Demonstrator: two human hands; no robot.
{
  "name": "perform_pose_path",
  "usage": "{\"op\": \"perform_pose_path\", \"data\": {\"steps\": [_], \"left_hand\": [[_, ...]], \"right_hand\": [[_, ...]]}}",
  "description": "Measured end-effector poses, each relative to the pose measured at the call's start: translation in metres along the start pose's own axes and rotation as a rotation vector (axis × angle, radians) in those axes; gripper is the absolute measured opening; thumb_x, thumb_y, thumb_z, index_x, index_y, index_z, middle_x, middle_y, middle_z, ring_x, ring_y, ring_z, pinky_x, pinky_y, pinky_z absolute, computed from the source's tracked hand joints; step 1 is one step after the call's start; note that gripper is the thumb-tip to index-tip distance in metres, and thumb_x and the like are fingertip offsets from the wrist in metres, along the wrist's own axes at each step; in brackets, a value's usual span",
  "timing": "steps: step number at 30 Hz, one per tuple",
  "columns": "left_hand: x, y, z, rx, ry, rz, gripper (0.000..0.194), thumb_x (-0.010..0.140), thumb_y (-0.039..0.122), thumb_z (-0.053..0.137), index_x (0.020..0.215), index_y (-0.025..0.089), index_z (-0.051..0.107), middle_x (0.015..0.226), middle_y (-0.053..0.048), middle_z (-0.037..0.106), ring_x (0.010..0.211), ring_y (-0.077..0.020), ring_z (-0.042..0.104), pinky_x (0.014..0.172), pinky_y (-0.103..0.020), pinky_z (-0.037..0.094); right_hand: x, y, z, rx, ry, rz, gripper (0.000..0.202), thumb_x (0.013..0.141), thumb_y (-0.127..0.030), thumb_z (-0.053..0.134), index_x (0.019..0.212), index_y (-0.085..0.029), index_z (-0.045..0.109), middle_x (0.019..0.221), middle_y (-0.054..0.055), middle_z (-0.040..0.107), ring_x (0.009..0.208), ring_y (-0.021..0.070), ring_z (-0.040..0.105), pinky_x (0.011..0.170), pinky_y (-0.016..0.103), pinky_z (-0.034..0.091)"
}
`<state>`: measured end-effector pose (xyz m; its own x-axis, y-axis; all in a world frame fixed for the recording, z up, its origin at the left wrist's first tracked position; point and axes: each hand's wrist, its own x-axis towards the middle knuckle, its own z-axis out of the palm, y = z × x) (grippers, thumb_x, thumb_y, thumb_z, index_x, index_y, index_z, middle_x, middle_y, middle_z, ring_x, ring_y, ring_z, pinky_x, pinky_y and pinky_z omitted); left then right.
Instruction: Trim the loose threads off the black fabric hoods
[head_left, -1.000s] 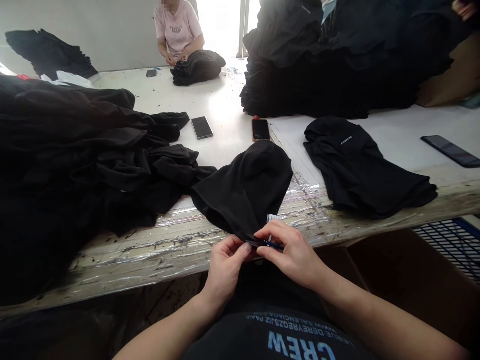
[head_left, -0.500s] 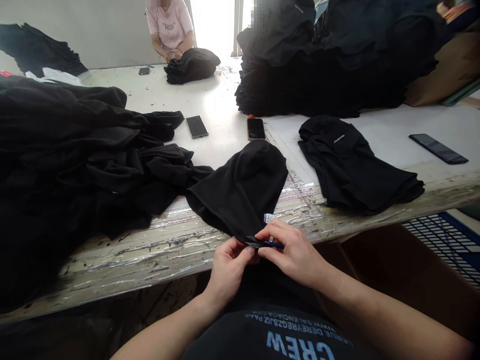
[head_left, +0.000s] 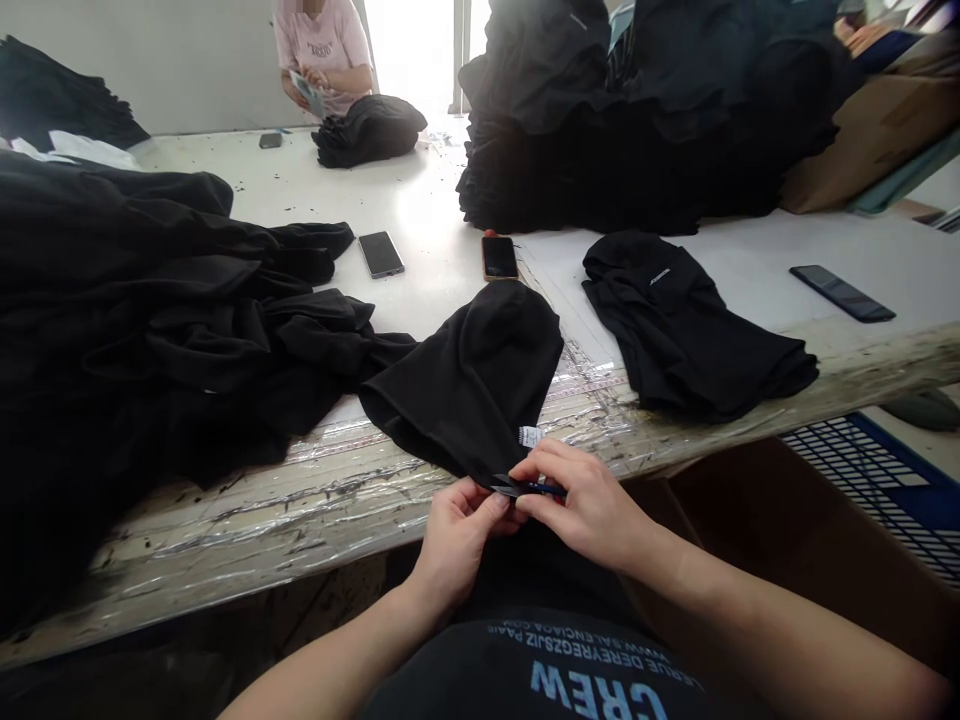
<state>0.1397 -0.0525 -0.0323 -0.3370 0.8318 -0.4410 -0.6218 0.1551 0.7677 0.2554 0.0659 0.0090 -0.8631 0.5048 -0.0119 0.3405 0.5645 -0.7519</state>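
A black cloth hood (head_left: 480, 375), rounded at the top, lies across the table's front edge with its near end drawn toward me. My left hand (head_left: 459, 535) pinches the hem of that end between thumb and fingers. In my right hand (head_left: 589, 505) are thread snips (head_left: 546, 488) with a dark blue handle. Their blades point left and lie against the hem, close to my left fingertips; whether the blades are closed cannot be made out. A small white label (head_left: 531, 437) sticks out from the hood's edge just above my right fingers.
Loose black garments (head_left: 187, 300) heap up at left. More hoods (head_left: 690, 330) lie at right, beneath a tall black pile (head_left: 600, 150). Three phones rest nearby, one silver-edged (head_left: 381, 254). A blue crate (head_left: 885, 490) stands below the table. Across it, a person in pink (head_left: 326, 55) stands behind folded cloth.
The view has swung slightly right, so the table's things sit further left. The person in pink has lifted their hands, now holding something pale. My hands and the snips stay at the hem.
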Motion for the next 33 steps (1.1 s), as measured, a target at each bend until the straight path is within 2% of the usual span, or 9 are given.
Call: {"op": "perform_pose_path", "data": {"steps": [13,17,20,28,33], "left_hand": [[0.001,0.0,0.007,-0.008,-0.025,-0.052,0.025,0.069,0.027,0.076,0.083,0.008,0.07,0.076,-0.009,0.069,0.067,-0.0146,0.064,0.066,-0.025,0.052],[0.002,0.003,0.006,-0.034,-0.03,-0.083,0.032,0.069,0.031,0.076,0.091,0.01,0.066,0.079,-0.008,0.069,0.068,-0.016,0.066,0.061,-0.024,0.052],[0.003,0.006,0.003,-0.027,0.005,-0.061,0.031,0.072,0.034,0.074,0.088,0.011,0.062,0.079,-0.006,0.066,0.069,-0.0161,0.066,0.06,-0.024,0.053],[0.004,0.006,0.004,-0.051,-0.018,0.005,0.024,0.074,0.031,0.073,0.085,0.011,0.065,0.079,-0.004,0.064,0.069,-0.0127,0.064,0.063,-0.023,0.053],[0.005,0.003,0.007,-0.061,-0.017,0.008,0.025,0.07,0.03,0.076,0.084,0.012,0.066,0.081,-0.005,0.066,0.068,-0.0123,0.062,0.064,-0.024,0.052]], "right_hand": [[-0.001,0.007,-0.002,0.1,-0.005,0.096,0.012,0.073,-0.011,0.062,0.079,-0.02,0.068,0.075,0.0,0.061,0.071,0.0145,0.056,0.061,0.026,0.043],[-0.001,0.013,0.0,0.159,-0.006,0.144,0.009,0.075,-0.016,0.063,0.081,-0.019,0.068,0.078,0.001,0.064,0.072,0.0147,0.058,0.062,0.026,0.046],[-0.002,0.015,0.0,0.174,0.001,0.162,0.007,0.075,-0.018,0.062,0.081,-0.019,0.067,0.079,0.001,0.064,0.072,0.0148,0.058,0.062,0.026,0.046],[-0.006,0.012,-0.001,0.134,0.064,0.086,0.014,0.076,-0.016,0.064,0.089,-0.021,0.067,0.085,0.002,0.062,0.08,0.0173,0.059,0.068,0.028,0.046],[-0.004,0.009,-0.002,0.108,0.082,0.042,0.015,0.074,-0.014,0.066,0.087,-0.021,0.068,0.082,0.002,0.062,0.078,0.017,0.058,0.067,0.028,0.044]]}}
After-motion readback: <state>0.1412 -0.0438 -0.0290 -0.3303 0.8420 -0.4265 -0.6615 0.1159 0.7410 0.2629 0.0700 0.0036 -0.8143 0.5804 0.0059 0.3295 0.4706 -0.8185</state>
